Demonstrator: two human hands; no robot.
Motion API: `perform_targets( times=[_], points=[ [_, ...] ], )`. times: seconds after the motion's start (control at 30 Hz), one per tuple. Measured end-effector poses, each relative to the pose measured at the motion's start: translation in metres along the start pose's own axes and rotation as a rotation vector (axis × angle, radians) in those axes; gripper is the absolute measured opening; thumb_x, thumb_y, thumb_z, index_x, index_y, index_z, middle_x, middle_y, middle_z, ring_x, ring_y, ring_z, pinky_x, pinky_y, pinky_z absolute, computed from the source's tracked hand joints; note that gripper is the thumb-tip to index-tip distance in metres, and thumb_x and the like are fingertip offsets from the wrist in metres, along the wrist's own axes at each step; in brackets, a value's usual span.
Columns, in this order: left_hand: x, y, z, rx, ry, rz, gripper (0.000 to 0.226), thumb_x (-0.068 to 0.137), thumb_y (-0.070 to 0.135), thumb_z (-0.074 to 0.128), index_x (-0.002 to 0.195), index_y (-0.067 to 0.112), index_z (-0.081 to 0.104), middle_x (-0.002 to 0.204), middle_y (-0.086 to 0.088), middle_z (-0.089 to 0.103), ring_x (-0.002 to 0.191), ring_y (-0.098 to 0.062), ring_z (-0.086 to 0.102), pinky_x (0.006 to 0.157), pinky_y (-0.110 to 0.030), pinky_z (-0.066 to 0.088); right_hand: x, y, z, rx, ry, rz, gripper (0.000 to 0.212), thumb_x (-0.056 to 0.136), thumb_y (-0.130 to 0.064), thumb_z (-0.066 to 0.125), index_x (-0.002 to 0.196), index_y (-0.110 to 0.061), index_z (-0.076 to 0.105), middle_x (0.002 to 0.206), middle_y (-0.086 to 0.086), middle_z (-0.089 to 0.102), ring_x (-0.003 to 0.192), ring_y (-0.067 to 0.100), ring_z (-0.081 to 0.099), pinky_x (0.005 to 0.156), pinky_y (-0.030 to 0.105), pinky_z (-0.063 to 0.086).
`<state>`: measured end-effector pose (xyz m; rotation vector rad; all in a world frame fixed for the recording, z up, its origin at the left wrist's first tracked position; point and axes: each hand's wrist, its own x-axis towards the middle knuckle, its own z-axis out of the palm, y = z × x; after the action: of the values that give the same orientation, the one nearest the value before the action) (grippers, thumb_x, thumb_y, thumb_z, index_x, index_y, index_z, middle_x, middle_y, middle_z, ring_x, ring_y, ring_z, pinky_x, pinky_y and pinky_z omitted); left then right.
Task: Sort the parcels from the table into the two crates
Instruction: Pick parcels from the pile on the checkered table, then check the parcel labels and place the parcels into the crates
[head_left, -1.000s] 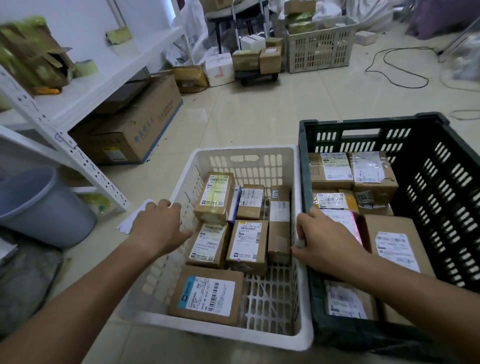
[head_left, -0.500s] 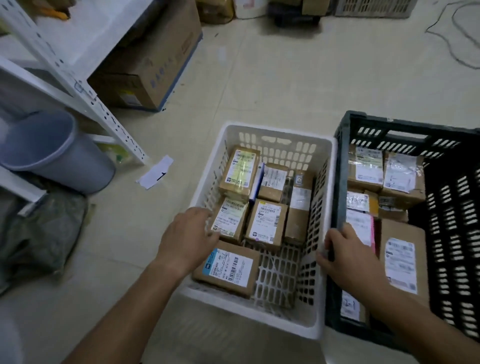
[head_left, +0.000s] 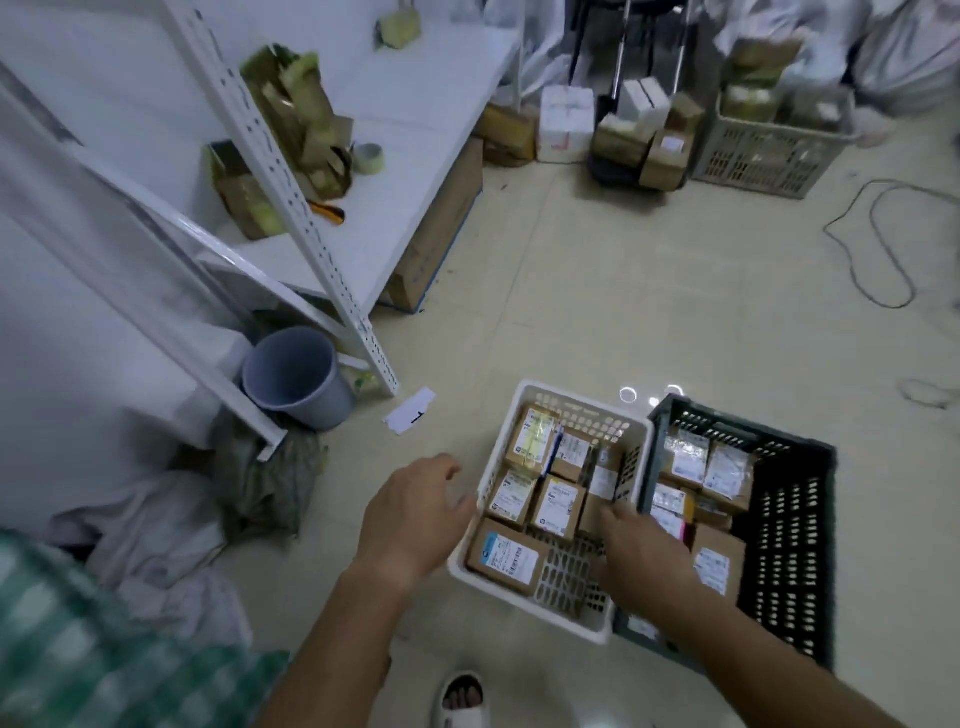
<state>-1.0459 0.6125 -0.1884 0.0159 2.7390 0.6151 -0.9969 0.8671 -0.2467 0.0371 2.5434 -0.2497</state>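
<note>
The white shelving unit (head_left: 322, 218) occupies the left of the scene; a grey bucket (head_left: 293, 376) stands at its foot and a paper slip (head_left: 410, 410) lies on the floor beside it.

The black crate (head_left: 789, 545) sits on the floor at lower right and contains labelled parcels. The white crate (head_left: 550, 519) stands directly to its left, walls touching or nearly so, and holds about seven brown parcels, the flat parcel (head_left: 506, 556) nearest the person being the largest.

Change from one second ago: the view has risen and pulled back, so both crates appear smaller and lower in the frame. The white crate does not appear to have left the floor. Both hands previously rested on the white crate's side rims. The left hand (head_left: 415, 519) is now off the rim, just beside the left wall, fingers spread and relaxed, holding nothing. The right hand (head_left: 639, 556) has moved over the crate interior near the right wall, fingers extended downward; whether it touches a parcel or the rim cannot be determined.

Assessment: the person is probably standing up after positioning the white crate. No table or unsorted parcel is in view, so sorting is either complete or paused pending return to the table.
</note>
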Motion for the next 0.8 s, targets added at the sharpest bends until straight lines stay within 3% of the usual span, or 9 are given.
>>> perform_targets(
  times=[0.2,0.4,0.5,0.57,0.7,0.8],
  points=[
    [-0.046,0.043,-0.151,0.027,0.069,0.112,0.050,0.097,0.043,0.064,0.144,0.029,0.056,0.139,0.008,0.064,0.126,-0.014,0.060,0.100,-0.039,0.053,-0.070,-0.076,-0.173,-0.079,0.088,-0.183,0.056,0.099,-0.042,0.059,0.148,-0.023,0.041,0.145,0.003,0.049,0.124,0.025,0.056,0.095,0.042,0.054],
    [-0.103,0.068,-0.249,0.033,0.170,0.172,0.049,0.101,0.053,0.057,0.143,0.029,0.054,0.139,0.007,0.062,0.125,-0.016,0.058,0.101,-0.038,0.051,-0.136,-0.139,-0.297,-0.095,0.284,-0.374,0.059,0.098,-0.050,0.057,0.151,-0.029,0.038,0.148,-0.001,0.047,0.128,0.024,0.053,0.101,0.040,0.051],
    [-0.147,0.075,-0.281,0.017,0.197,0.181,0.053,0.099,0.053,0.060,0.147,0.031,0.052,0.143,0.010,0.059,0.129,-0.011,0.056,0.103,-0.033,0.050,-0.176,-0.167,-0.323,-0.023,0.376,-0.482,0.059,0.098,-0.052,0.057,0.151,-0.030,0.040,0.150,-0.004,0.046,0.128,0.021,0.053,0.101,0.035,0.049],
    [-0.179,0.079,-0.293,0.060,0.256,0.159,0.048,0.098,0.055,0.060,0.141,0.035,0.056,0.138,0.013,0.062,0.123,-0.011,0.059,0.093,-0.029,0.051,-0.205,-0.181,-0.329,0.017,0.425,-0.568,0.058,0.099,-0.051,0.057,0.150,-0.031,0.041,0.150,-0.006,0.046,0.128,0.020,0.052,0.100,0.033,0.049],
    [-0.250,0.082,-0.296,0.073,0.438,-0.019,0.038,0.092,0.051,0.059,0.124,0.032,0.066,0.121,0.007,0.070,0.108,-0.017,0.066,0.082,-0.032,0.055,-0.271,-0.187,-0.327,0.049,0.547,-0.738,0.049,0.099,-0.046,0.058,0.145,-0.034,0.047,0.143,-0.011,0.052,0.126,0.016,0.053,0.096,0.028,0.048],
    [-0.310,0.083,-0.277,0.135,0.508,-0.177,0.025,0.093,0.048,0.059,0.112,0.033,0.066,0.111,0.008,0.070,0.100,-0.017,0.066,0.072,-0.030,0.048,-0.321,-0.172,-0.319,0.119,0.602,-0.858,0.039,0.098,-0.039,0.061,0.136,-0.033,0.057,0.132,-0.012,0.061,0.116,0.012,0.058,0.088,0.023,0.048]
  ],
)
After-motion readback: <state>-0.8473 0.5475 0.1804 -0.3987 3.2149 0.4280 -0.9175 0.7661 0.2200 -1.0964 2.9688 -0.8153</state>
